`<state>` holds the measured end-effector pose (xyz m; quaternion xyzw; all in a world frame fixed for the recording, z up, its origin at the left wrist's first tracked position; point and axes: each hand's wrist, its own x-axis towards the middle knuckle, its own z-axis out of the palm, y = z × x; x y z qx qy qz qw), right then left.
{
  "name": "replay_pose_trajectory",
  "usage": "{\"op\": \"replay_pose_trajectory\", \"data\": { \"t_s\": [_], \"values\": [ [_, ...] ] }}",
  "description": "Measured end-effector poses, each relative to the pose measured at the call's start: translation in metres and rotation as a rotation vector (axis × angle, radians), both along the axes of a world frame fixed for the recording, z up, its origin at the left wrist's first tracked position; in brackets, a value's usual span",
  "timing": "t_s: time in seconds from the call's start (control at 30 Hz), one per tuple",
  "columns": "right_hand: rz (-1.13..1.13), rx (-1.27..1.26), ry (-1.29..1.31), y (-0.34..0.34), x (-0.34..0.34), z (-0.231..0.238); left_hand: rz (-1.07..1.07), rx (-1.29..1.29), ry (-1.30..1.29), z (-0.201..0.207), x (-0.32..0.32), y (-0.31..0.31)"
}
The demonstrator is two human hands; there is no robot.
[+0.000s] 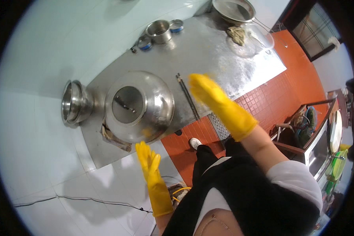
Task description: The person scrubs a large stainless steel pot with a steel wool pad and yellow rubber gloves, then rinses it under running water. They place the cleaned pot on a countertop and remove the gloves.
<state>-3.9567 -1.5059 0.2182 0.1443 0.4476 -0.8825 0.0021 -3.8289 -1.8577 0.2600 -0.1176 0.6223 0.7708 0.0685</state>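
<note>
My left hand [150, 171], in a yellow rubber glove, is raised just in front of the steel counter [212, 59], its fingers stretched out and holding nothing. Beyond its fingertips sits a large domed steel lid [159, 98] with a dark handle, nearest to this hand but apart from it. A folded cloth [116, 138] pokes out from beneath the dome's near left side. My right hand [210, 94], gloved in yellow too, reaches out over the counter's front edge, slightly blurred, with fingers extended and nothing visible in it. To its left lie two long dark sticks [188, 96].
Stacked steel bowls [80, 102] lean against the wall at left. At the back stand a steel pot [159, 32] and small blue-banded tins [176, 26]. A strainer [235, 11] and a rag [236, 35] are far right. A wooden-framed unit [299, 147] stands on the red floor.
</note>
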Motion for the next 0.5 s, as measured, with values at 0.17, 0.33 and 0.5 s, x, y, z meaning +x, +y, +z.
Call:
{"op": "replay_pose_trajectory", "data": {
  "t_s": [0.17,0.33,0.5],
  "values": [
    [-0.522,-0.249,0.032,0.220,0.159,0.013,-0.248,0.145,0.106,-0.008,-0.046,0.126],
    [-0.771,-0.349,0.415,0.373,0.280,0.056,-0.348,0.413,0.014,-0.022,-0.058,0.291],
    [-0.888,-0.481,0.727,0.482,0.336,0.093,-0.540,0.491,-0.046,-0.009,-0.044,0.471]
  ]
}}
